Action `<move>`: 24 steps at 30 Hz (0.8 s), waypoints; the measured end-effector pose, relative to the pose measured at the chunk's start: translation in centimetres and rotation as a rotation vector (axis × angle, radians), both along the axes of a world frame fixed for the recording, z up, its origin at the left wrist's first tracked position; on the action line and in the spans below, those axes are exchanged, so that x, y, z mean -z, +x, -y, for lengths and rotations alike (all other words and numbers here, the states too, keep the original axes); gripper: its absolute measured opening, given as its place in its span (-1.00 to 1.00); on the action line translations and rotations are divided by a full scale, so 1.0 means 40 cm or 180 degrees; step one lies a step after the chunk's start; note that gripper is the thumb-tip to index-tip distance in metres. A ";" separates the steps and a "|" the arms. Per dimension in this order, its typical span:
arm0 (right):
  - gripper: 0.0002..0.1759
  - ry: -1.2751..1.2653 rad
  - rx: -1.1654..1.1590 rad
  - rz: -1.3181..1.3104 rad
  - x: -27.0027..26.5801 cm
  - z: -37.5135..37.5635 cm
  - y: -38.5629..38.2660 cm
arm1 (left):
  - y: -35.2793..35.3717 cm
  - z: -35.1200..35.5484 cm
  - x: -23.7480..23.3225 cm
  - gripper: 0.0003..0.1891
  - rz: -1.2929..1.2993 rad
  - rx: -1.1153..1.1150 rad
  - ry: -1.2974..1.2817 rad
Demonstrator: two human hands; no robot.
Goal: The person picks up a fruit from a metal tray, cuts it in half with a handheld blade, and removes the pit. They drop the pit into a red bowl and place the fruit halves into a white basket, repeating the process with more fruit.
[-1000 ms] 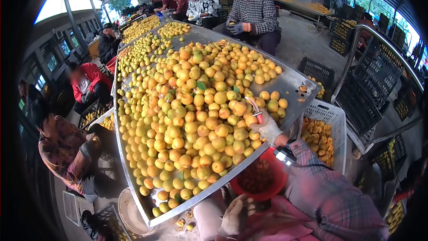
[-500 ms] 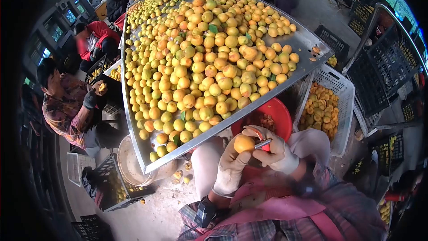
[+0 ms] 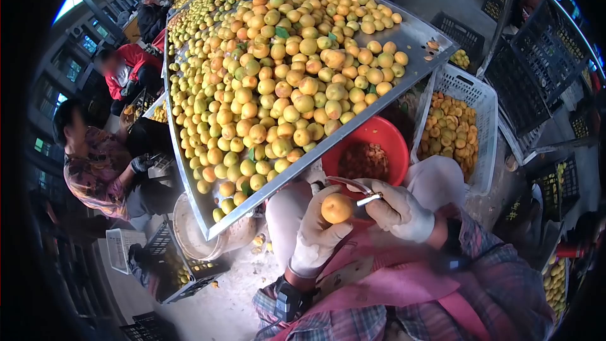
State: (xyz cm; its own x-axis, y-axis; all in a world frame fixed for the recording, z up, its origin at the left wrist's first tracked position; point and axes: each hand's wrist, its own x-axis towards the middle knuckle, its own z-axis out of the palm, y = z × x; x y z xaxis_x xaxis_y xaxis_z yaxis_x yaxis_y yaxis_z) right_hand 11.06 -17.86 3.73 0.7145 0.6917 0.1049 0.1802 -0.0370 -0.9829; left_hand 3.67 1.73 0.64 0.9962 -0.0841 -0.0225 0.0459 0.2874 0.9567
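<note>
Fruit-heaped steel table [image 3: 418, 39], red bowl [image 3: 386, 130], white crate [image 3: 487, 127]

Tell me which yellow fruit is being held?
The fruit in the gloved left hand, below the metal tray, with the tool in the right hand at it. The others lie heaped on the tray.

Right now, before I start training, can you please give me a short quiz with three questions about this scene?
1. True or false: the left hand holds one orange fruit.
2. What lies in the red bowl? A: whole yellow fruit. B: small brown pieces, probably pits. C: water.
3. Which hand holds the metal tool against the fruit?

Key: 1 true. 2 B. 3 the right hand.
</note>
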 end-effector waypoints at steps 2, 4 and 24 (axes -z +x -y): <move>-0.54 -0.0109 0.0129 -0.0403 -0.012 -0.003 -0.010 | 0.000 0.013 0.000 -0.24 -0.0039 0.0060 -0.0012; -0.54 -0.0117 0.0157 0.0127 0.002 -0.006 -0.013 | 0.001 0.023 -0.003 -0.25 -0.0063 0.0130 -0.0030; -0.43 -0.0866 -0.0179 0.1855 -0.044 0.009 -0.070 | -0.070 -0.002 -0.025 -0.26 0.0380 0.0970 0.0534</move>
State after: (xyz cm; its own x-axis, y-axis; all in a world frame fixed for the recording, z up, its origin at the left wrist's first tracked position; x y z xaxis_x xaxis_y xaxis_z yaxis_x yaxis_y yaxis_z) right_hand 8.25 -18.23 5.49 0.5551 0.7831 0.2804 0.6906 -0.2461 -0.6800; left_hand 0.89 1.80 1.64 0.9225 -0.3823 0.0539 -0.0097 0.1164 0.9932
